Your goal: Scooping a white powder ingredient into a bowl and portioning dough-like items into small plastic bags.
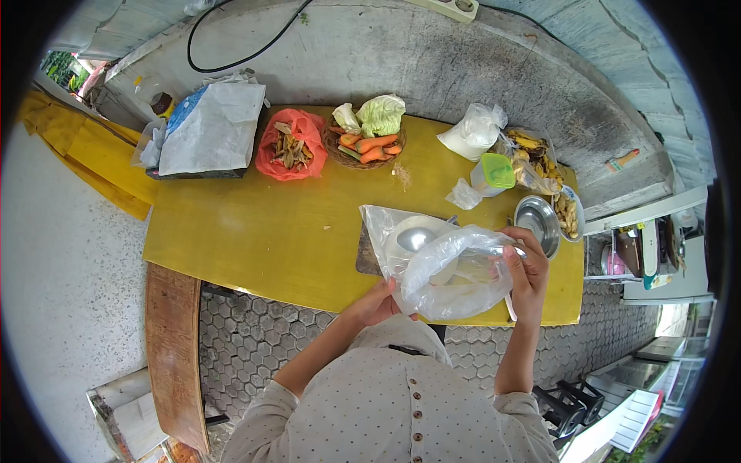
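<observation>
A clear plastic bag (451,278) with a rolled-down rim spreads between my hands at the table's front edge. My left hand (373,304) pinches the bag's lower left side. With fingers around a shiny metal handle, my right hand (527,266) is at the bag's right rim. A large metal spoon's bowl (415,238) shows at the bag's left part; the bag hides most of its shaft. Beneath the bag lies a pale round plate or bowl, partly covered, over a dark cutting board (368,254).
On the yellow table (249,226) stand a red bag of peelings (289,150), a basket of carrots and cabbage (367,136), a bag of white powder (474,133), a green-lidded tub (495,171), bananas (532,153), a metal bowl (537,223) and a bowl of peeled pieces (567,214). A wooden bench (173,353) adjoins.
</observation>
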Available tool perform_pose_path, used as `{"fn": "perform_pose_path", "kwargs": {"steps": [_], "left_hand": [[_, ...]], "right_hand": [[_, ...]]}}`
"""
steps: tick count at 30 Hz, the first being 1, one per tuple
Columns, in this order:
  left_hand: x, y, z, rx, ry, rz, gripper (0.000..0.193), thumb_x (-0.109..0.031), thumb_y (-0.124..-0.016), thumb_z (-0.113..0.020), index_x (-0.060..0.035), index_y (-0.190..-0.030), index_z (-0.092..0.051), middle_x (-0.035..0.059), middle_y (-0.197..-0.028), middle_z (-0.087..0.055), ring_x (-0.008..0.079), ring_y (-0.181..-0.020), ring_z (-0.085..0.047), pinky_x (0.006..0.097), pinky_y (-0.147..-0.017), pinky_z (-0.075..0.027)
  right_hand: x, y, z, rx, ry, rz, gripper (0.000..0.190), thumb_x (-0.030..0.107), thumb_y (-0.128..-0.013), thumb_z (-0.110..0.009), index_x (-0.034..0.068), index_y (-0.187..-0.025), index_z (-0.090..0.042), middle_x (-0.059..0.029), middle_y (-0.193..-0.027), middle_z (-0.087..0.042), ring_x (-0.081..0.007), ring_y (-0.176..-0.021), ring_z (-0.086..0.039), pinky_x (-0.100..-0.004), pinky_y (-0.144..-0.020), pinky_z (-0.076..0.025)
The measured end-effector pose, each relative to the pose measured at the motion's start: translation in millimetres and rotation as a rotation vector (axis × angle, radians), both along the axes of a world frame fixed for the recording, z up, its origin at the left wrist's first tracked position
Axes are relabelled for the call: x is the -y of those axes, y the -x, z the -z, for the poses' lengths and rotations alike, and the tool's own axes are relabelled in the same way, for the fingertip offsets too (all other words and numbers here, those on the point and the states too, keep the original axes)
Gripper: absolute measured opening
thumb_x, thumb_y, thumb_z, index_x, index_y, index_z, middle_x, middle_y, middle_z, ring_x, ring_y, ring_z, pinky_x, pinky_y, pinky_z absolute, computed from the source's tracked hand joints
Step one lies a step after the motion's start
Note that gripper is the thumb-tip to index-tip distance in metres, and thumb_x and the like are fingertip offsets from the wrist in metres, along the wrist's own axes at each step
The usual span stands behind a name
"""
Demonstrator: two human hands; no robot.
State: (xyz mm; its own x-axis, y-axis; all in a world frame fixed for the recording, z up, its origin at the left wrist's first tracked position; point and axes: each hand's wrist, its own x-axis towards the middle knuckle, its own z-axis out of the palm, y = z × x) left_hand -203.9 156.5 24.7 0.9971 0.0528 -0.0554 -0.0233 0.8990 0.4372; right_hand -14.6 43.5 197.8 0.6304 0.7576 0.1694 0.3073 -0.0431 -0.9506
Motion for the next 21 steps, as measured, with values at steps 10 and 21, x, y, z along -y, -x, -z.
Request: {"fn": "perform_pose_path", "kwargs": {"steps": [10, 21], "left_hand": [[-16, 10, -28, -0.074, -0.125, 0.013, 0.077, -0.061, -0.083, -0.041, -0.0113, -0.138, -0.022, 0.0133, -0.13, -0.042, 0.0299, -0.111, -0.049, 0.0383, -0.072, -0.049], [-16, 5, -49, -0.195, -0.058, 0.047, 0.068, -0.06, -0.088, -0.026, -0.0158, -0.139, -0.019, 0.0125, -0.13, -0.044, 0.0316, -0.102, -0.057, 0.0348, -0.07, -0.051]], "right_hand": [[16, -22, 10, 0.299, 0.147, -0.289, 0.016, 0.015, -0.074, -0.066, 0.0, -0.077, -0.066, -0.0134, -0.114, -0.043, -0.0279, -0.109, -0.042, -0.0421, -0.09, -0.033], [18, -28, 55, 0.233, 0.183, -0.326, 0.015, 0.019, -0.072, -0.069, 0.005, -0.077, -0.069, -0.0109, -0.111, -0.036, -0.0266, -0.109, -0.032, -0.0393, -0.096, -0.023]]}}
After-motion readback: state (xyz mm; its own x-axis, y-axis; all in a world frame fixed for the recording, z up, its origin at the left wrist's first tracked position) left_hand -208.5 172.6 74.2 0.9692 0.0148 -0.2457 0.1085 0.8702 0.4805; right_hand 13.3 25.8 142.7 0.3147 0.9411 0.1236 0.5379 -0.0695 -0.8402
